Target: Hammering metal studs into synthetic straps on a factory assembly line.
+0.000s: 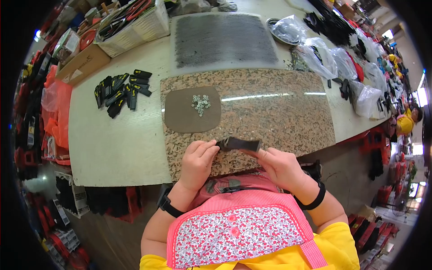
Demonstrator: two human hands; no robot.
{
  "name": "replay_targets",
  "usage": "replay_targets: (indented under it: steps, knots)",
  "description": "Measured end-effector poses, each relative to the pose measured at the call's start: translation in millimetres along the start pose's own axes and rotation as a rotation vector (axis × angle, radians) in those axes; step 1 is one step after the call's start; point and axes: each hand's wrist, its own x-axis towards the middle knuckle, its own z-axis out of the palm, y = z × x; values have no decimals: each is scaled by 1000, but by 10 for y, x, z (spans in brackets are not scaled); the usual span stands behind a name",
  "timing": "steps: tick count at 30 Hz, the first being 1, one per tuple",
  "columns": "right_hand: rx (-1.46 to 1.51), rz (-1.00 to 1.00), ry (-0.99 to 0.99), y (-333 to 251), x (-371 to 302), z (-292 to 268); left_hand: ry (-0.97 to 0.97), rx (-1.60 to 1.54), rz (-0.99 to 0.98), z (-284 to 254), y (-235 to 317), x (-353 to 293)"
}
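Note:
Near the front edge of the speckled stone slab (279, 112), a black strap (240, 144) is stretched between my two hands. My left hand (198, 159) pinches its left end, where a small dark part sits at the fingertips. The right end is gripped by my right hand (279, 164), thumb and fingers closed on it. Just beyond my left hand lies a brown rounded pad (180, 112) with a cluster of small metal rings (200, 104) on it. Left of the slab, a pile of black strap pieces with yellow marks (121, 90) rests on the table.
Behind the slab lies a translucent board with a dark worn surface (225, 40). A white basket of tools (135, 31) and a cardboard box (83, 65) stand at the far left. Clear plastic bags (319, 58) and black straps crowd the right side. Another person (406, 121) is at far right.

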Motion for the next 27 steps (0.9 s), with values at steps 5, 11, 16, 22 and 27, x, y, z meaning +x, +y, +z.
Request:
replay_targets:
  steps: [5, 11, 16, 22, 27]
  knots:
    - [160, -163, 338, 12, -15, -59, -11, -9, -6, -16, 10, 14]
    - [-27, 36, 27, 50, -104, 71, -113, -34, -56, -144, 28, 113]
    - [-36, 70, 21, 77, -169, 74, 132, -6, -293, -394, -397, 696]
    - [16, 76, 39, 88, -192, 114, 11, 189, -186, -187, -726, 832]
    - [39, 75, 55, 88, -182, 93, -11, 265, -122, -132, -699, 844]
